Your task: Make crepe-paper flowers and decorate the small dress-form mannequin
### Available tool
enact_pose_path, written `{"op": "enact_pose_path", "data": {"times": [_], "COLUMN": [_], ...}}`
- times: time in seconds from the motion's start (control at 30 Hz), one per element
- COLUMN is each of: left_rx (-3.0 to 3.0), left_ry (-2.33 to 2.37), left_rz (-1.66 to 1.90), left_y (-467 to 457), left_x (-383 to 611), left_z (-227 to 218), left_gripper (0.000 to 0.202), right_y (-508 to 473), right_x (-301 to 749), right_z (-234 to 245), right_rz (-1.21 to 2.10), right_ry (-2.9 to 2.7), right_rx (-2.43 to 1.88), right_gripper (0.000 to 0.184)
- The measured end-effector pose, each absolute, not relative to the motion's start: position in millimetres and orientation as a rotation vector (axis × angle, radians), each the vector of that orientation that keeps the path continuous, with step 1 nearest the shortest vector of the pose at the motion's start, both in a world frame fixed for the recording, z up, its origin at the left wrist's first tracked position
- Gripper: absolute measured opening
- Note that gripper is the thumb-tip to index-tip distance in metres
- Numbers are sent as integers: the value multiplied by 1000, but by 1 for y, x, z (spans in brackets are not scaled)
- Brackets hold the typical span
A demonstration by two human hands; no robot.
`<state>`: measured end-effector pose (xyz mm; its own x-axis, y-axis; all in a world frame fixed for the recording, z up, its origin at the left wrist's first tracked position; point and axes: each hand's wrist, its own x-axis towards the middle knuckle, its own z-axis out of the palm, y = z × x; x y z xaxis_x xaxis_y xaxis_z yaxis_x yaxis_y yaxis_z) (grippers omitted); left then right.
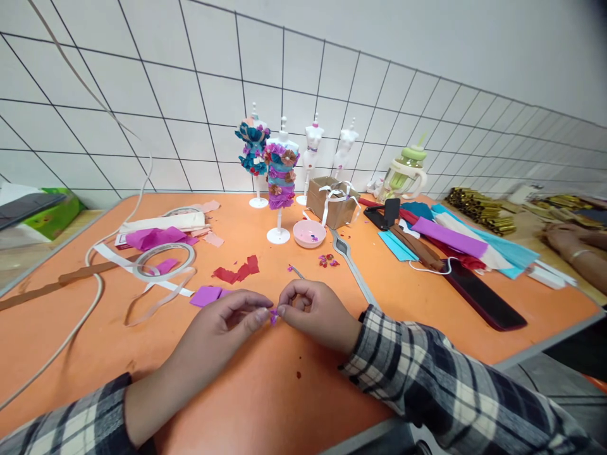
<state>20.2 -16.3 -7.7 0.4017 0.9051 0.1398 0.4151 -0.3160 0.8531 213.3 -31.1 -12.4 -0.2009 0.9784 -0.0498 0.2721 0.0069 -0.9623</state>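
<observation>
The left hand [226,321] and the right hand [318,314] are pinching a tiny purple bit [274,317] between them above the orange table [246,392].

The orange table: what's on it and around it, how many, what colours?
Table: one, orange, below
Dress forms: four, white, back
Bowl: one, pink, centre
Box: one, brown, right of bowl
Bottle: one, greenish, back right
Ring: at least one, whitish, left
Cord: one, whitish, left
Paper scraps: several, red and purple, left
Folded sheets: several, mixed colours, right
Phone-like slab: one, black, right
Strip: one, grey, centre
Bundles: several, gold, far right
Carton: one, green, far left
Other person's arm: count unclear, far right
Small piece: one, purple, front centre
Sleeves: two, black and white, front
Left grip: one, at piece
Right grip: one, at piece
</observation>
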Motion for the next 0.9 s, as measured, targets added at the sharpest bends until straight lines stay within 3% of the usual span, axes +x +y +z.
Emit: {"op": "enact_pose_path", "data": {"times": [0.3, 0.43, 0.63, 0.9], "left_rx": [1934, 1865, 1811, 1940], "left_ry": [1010, 1067, 1159, 1118], "left_rz": [829, 864, 855, 845], "left_y": [-15, -12, -12, -17], "left_x": [17, 14, 16, 19], "left_z": [-14, -15, -12, -12], "left_gripper": [18, 20, 24, 24], "right_y": [-32, -31, -31, -32], "right_x": [213, 213, 208, 207], "right_z": [-14, -13, -14, -24], "right_rz": [1083, 1153, 1236, 759], "right_ry": [-1635, -1516, -1548, -1729], "right_rx": [-1305, -1287, -1356, -1265], "right_gripper": [4, 17, 4, 4]}}
